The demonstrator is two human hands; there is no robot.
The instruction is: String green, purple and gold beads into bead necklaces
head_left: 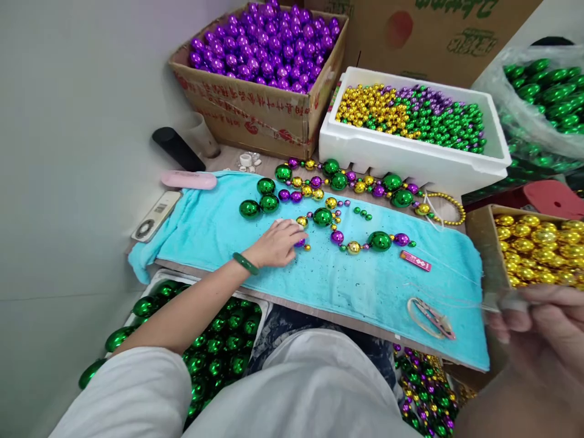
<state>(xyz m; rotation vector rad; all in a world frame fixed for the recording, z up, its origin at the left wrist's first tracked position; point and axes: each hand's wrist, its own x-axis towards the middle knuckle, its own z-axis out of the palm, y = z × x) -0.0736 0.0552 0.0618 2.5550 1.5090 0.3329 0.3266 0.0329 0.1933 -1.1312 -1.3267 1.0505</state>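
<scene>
White shirt cloth [301, 389] fills the foreground of the head view. Beyond it, the loosely curled left hand [276, 243] rests palm down on a turquoise terry towel [292, 295], at a shiny purple bead [300, 243]; I cannot tell whether it grips. Blurred, the right hand [547, 316] pinches a thin clear strand [469, 304]. Between both hands winds a line of glossy green, purple and gold beads [379, 241].

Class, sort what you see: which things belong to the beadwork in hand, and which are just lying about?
Likely in the job:
right hand
clear thread
left hand
bead strand
white foam box of small beads
blue towel

Likely just lying about:
pink case
black cylindrical object
white device
translucent cup
</scene>
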